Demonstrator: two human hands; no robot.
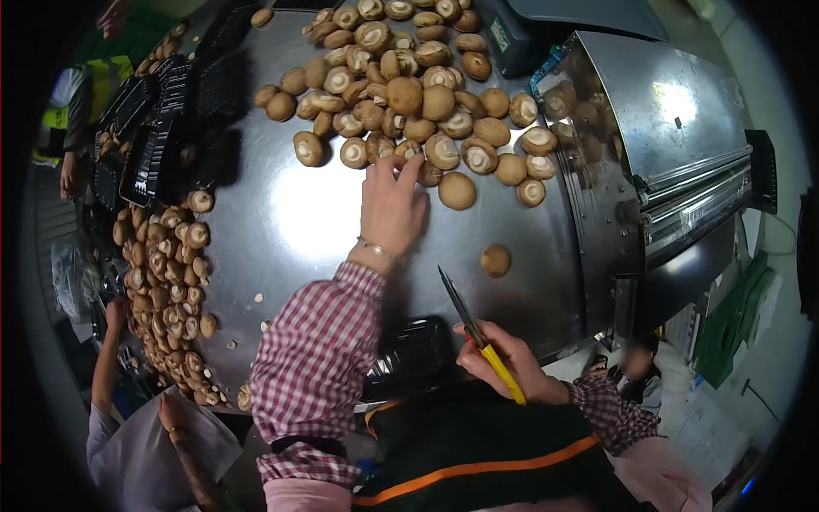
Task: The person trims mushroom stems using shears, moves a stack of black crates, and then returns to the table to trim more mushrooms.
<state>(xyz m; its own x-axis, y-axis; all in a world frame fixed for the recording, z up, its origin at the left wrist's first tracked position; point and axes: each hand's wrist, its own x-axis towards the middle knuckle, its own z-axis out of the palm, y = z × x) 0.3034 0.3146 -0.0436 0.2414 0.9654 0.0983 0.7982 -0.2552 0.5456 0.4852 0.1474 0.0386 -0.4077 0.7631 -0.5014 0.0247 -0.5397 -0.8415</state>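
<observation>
Brown mushrooms lie in a large pile on the steel table. My left hand reaches to the pile's near edge, its fingers on or just beside a mushroom; the fingertips are partly hidden among the caps. My right hand is closed around the yellow handle of a knife, its dark, narrow blade pointing up and forward over the table. A single mushroom sits apart, beyond the knife. Between my arms, a black plastic tray rests at the table's near edge.
More mushrooms are heaped along the left side, below stacked black trays. Co-workers' arms show at the lower left and a person in a yellow vest at upper left. A steel machine borders the right side.
</observation>
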